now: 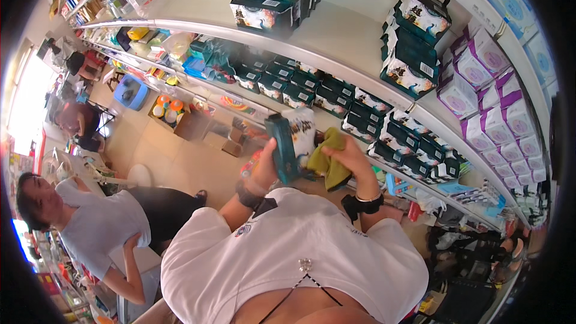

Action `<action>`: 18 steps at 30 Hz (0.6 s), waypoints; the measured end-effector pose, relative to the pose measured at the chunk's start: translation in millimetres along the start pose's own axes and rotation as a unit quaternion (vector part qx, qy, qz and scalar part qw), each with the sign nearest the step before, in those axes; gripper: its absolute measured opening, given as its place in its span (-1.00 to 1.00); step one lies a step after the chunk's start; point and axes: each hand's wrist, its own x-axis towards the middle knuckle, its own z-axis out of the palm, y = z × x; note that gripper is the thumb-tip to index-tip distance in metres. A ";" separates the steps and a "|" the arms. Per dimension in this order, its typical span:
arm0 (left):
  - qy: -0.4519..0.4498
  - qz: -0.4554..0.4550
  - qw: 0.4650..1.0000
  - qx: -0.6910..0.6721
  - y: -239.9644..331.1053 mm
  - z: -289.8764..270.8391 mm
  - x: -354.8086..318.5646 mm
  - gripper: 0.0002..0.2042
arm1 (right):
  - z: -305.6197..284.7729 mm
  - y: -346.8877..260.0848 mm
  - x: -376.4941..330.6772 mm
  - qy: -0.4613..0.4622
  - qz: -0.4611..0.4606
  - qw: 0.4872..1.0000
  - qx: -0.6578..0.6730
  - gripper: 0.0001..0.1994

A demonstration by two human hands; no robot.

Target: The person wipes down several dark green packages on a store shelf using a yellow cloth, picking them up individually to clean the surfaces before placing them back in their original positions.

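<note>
My left hand [264,165] grips a dark green and white soft package [291,144], like a tissue pack, tilted up in front of my chest. An olive-green cloth [331,167] is bunched in my right hand [353,157], its edge against or very close to the package's white side. Whether the two touch I cannot tell for sure. Behind them, rows of matching dark green packs [345,105] fill the lower shelf. More of the same packs [414,54] are stacked on the shelf above, at the right.
Long white shelves [354,30] curve across the front. Purple and white packs [486,96] are piled at the right. On the floor ahead left stand a box of orange-topped tubs [168,110] and a blue bin [131,91]. A person in a light shirt [105,219] is close at my left.
</note>
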 end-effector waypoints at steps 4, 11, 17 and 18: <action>-0.013 0.005 0.995 -0.096 17.8 23.7 8.2 -0.41 | -0.2 -50.3 -22.0 0.024 -0.205 0.934 0.290 -0.46; -0.034 0.096 0.991 0.088 24.6 67.1 8.6 -0.30 | 53.0 -82.8 -32.5 0.179 -0.443 0.838 -0.263 -0.42; -0.099 0.088 0.980 0.148 21.5 61.6 3.4 -0.20 | 33.1 -102.0 -9.2 0.203 -0.457 0.861 -0.096 -0.43; -0.105 0.102 0.977 0.157 20.4 65.2 2.8 -0.22 | 33.8 -107.4 -8.8 0.208 -0.446 0.870 0.016 -0.45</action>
